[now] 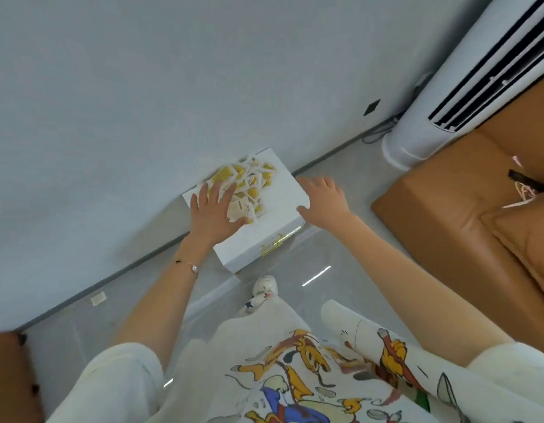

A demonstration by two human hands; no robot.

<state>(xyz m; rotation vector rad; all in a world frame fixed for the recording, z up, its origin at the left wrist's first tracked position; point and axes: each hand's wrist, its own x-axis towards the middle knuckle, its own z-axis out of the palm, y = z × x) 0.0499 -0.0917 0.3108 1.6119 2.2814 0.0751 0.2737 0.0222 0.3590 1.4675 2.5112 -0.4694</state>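
Yellow-and-white packets heaped on the white surface. My left hand lies spread flat on the heap; my right hand is spread, empty, at the edge. Best to sweep slowly and herd strays inward.

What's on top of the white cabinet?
A pile of yellow-and-white packets, the left hand flat on it. Packets under the hand and the cabinet top under the pile are hidden.

One camera sits on the person's head. It looks forward and steeply down, from near, at the white cabinet by the wall.
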